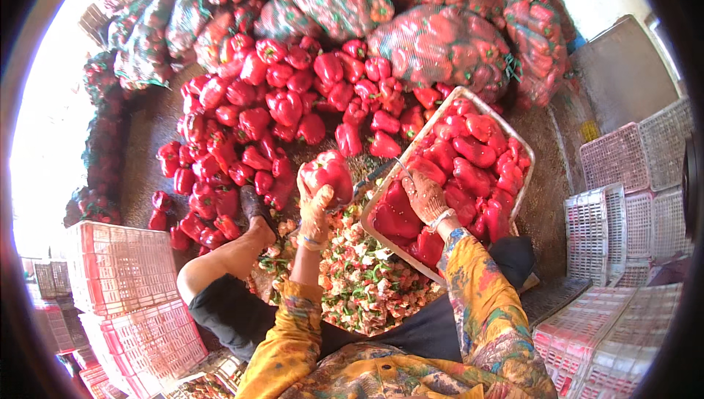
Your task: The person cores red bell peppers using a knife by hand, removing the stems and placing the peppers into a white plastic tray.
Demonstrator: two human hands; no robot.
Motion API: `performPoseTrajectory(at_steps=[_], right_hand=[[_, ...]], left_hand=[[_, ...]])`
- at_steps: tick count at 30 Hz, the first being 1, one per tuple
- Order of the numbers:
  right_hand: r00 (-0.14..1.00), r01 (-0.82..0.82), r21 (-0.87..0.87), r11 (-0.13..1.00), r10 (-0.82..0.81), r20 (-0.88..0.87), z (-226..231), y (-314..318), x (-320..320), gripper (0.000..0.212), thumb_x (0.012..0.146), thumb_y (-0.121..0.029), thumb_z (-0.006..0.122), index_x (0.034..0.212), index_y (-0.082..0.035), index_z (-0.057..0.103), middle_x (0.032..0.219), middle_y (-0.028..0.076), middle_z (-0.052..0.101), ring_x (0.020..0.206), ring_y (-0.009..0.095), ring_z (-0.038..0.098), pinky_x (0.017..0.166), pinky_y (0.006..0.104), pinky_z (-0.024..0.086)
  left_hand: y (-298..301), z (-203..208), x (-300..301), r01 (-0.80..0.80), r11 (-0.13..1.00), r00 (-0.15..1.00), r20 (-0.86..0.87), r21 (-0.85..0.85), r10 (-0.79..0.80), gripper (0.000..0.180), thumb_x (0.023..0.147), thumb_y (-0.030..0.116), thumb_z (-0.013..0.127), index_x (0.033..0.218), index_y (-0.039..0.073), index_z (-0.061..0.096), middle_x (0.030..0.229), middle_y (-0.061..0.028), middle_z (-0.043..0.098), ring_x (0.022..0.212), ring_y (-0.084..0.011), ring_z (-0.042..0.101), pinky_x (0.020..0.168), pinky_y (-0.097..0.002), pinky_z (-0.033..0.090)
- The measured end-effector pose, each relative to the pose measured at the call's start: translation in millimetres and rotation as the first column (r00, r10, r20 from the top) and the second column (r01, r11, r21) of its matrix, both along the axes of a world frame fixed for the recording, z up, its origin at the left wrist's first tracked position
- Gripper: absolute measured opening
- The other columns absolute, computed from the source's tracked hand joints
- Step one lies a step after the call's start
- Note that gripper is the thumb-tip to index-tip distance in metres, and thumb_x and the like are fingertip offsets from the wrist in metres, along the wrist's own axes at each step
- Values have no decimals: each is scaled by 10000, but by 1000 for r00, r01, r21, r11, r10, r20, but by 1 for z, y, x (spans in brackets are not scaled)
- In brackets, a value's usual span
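My left hand (315,213), in a stained glove, grips a large whole red bell pepper (328,177) above the heap of trimmings. My gloved right hand (426,197) is closed over the left side of a pale crate (526,135) filled with red peppers (475,151). A thin metal tool (402,166) sticks out from its fingers toward the held pepper; the rest of it is hidden in the hand. Below both hands lies a pile of cut-off pepper cores and green stems (367,271).
Loose red peppers (253,124) spread over the floor ahead. Filled mesh sacks (440,47) line the far side. Stacked plastic crates stand at the left (132,267) and right (598,230). My bent leg (220,256) flanks the trimmings.
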State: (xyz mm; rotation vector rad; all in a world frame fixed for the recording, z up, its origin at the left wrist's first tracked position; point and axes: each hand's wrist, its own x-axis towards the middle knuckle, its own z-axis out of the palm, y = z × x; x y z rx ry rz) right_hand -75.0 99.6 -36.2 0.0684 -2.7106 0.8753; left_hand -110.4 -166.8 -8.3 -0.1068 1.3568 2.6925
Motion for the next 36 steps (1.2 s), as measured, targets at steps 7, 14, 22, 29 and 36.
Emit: performPoseTrajectory(at_steps=[7, 14, 22, 29, 36], right_hand=[[982, -115, -288, 951, 66, -175, 164, -105, 105, 166, 1020, -215, 562, 1062, -78, 646, 894, 173, 692, 830, 389, 688, 715, 468, 554], [984, -109, -201, 974, 77, -160, 168, -131, 174, 155, 1007, -207, 565, 983, -55, 587, 739, 222, 607, 706, 441, 623, 583, 509, 468], [996, -76, 105, 992, 70, 64, 117, -129, 235, 163, 972, -219, 574, 1013, -62, 575, 789, 171, 666, 744, 388, 674, 618, 484, 526], [966, -53, -332, 942, -35, -255, 192, -104, 206, 520, 857, -227, 786, 1299, -57, 570, 1116, 143, 708, 1000, 342, 703, 840, 410, 567], [991, -124, -290, 949, 107, -74, 168, -77, 208, 681, 793, -382, 843, 1301, -36, 550, 1070, 196, 686, 1034, 366, 687, 851, 413, 548]], left_hand=[[11, 71, 98, -128, 986, 975, -196, -106, 106, 1180, 713, 187, 888, 1617, 184, 129, 1497, -118, 393, 1271, -281, 509, 1055, -410, 470], [8, 105, 160, -176, 968, 936, -335, -177, 109, 1281, 629, 162, 945, 1617, 129, 130, 1528, -128, 357, 1356, -266, 415, 1139, -389, 379], [3, 125, 172, -191, 982, 937, -296, 2, 184, 1017, 802, 248, 791, 1607, 155, 175, 1514, -134, 382, 1340, -285, 451, 1114, -428, 399], [-3, 133, 183, 128, 991, 950, -283, -39, -134, 964, 783, 193, 799, 1580, 125, 260, 1440, -107, 479, 1279, -244, 514, 1076, -389, 440], [9, 122, 192, 426, 882, 887, -98, -203, -451, 840, 692, 55, 884, 1414, 60, 455, 1224, -75, 627, 1057, -187, 635, 899, -323, 548]])
